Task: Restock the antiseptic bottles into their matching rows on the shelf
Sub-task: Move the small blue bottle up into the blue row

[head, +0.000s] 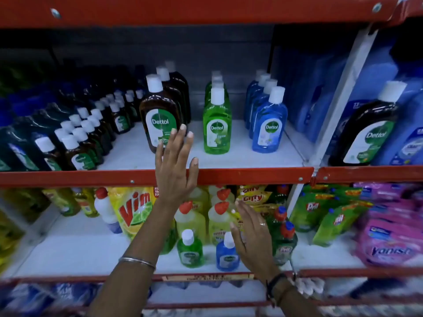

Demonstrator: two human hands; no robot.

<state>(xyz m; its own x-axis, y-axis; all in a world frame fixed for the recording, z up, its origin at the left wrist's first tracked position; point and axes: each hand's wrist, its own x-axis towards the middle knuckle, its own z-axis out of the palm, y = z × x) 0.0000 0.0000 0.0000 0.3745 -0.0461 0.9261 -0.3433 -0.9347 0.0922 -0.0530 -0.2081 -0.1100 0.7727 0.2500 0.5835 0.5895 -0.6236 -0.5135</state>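
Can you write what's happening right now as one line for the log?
left hand: open, beside brown bottle | right hand: open, near small blue bottle | small green bottle: lower shelf

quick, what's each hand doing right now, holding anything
Left hand: open, fingers spread, fingertips at the big brown Dettol bottle, not gripping it.
Right hand: open, empty, beside the small blue bottle.

Head view, close, facing shelves (251, 176)
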